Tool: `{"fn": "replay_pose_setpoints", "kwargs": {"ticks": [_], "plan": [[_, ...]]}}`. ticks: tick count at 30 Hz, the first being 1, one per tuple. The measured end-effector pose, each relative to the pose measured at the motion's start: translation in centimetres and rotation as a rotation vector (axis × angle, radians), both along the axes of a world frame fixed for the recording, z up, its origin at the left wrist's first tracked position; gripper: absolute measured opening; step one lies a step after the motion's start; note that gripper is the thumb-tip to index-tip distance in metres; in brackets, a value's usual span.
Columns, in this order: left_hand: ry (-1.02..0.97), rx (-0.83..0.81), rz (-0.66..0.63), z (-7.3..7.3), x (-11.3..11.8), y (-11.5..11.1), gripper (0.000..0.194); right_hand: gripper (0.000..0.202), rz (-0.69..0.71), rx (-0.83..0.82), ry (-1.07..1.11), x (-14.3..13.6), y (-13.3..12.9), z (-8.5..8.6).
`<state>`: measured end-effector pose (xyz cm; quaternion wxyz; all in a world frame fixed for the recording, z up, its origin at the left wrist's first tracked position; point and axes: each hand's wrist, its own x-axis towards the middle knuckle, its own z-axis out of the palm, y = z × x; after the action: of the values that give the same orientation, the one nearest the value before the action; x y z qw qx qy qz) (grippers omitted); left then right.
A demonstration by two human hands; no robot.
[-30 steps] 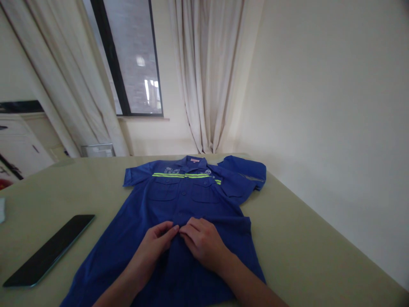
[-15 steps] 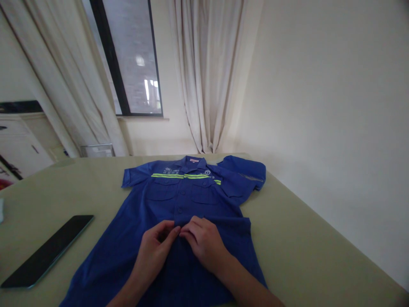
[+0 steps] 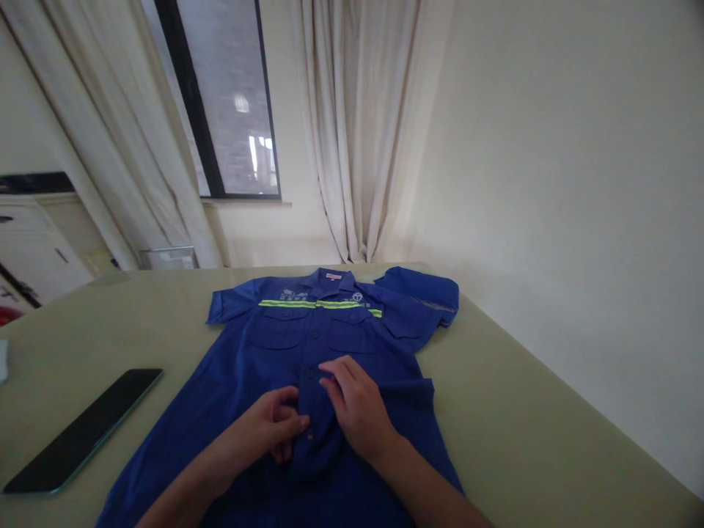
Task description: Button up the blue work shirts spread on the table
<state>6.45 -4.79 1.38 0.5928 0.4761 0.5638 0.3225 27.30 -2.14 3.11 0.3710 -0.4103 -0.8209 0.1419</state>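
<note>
A blue short-sleeved work shirt (image 3: 278, 367) lies front up, its collar at the far end. A yellow-green reflective stripe crosses its chest, and buttons run down the front placket. My left hand (image 3: 269, 429) is at the lower placket, fingers curled and thumb laid over the cloth edge; some fingertips are hidden. Just below that thumb tip a small button (image 3: 310, 438) shows. Slightly above and to the right, my right hand (image 3: 357, 407) hovers over the placket, thumb and forefinger apart with nothing between them, close to another button (image 3: 309, 372).
The shirt rests on a pale green table (image 3: 528, 433). A dark tablet-like device (image 3: 85, 433) lies at the left. More folded blue cloth (image 3: 421, 286) sits beside the right sleeve. Beyond are curtains (image 3: 357, 132), a window (image 3: 231, 95) and a wall along the right.
My hands, fingertips together at the placket before, have parted. The right hand has lifted slightly up and right with its fingers apart; the left has lowered a little, uncovering a button.
</note>
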Motion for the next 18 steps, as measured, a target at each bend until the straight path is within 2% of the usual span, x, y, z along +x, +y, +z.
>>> {"fn": "replay_pose_setpoints", "kwargs": {"ticks": [2, 4, 6, 8, 11, 14, 18], "plan": [[0.004, -0.078, 0.041, 0.1, 0.0, -0.2, 0.077, 0.03, 0.01, -0.059, -0.08, 0.0, 0.2, -0.2], [0.029, -0.073, 0.067, 0.2, 0.3, 0.0, 0.067, 0.034, -0.014, -0.103, -0.239, -0.2, 0.4, -0.6], [0.054, 0.034, 0.097, 0.1, 0.6, 0.6, 0.058, 0.034, -0.058, -0.114, -0.387, -0.7, 0.6, -0.9], [0.074, 0.2, 0.18, -0.2, 0.9, 1.3, 0.054, 0.032, -0.1, -0.101, -0.491, -1.3, 0.9, -1.1], [0.149, 0.341, 0.238, -0.7, 1.0, 2.1, 0.055, 0.027, -0.117, -0.078, -0.579, -2.2, 1.2, -1.3], [0.238, 0.29, 0.176, -1.0, 1.0, 2.7, 0.057, 0.023, -0.111, -0.069, -0.589, -2.6, 1.5, -1.3], [0.18, 0.197, 0.149, -0.8, 0.9, 2.8, 0.067, 0.024, -0.111, -0.064, -0.563, -2.7, 1.6, -1.5]]}}
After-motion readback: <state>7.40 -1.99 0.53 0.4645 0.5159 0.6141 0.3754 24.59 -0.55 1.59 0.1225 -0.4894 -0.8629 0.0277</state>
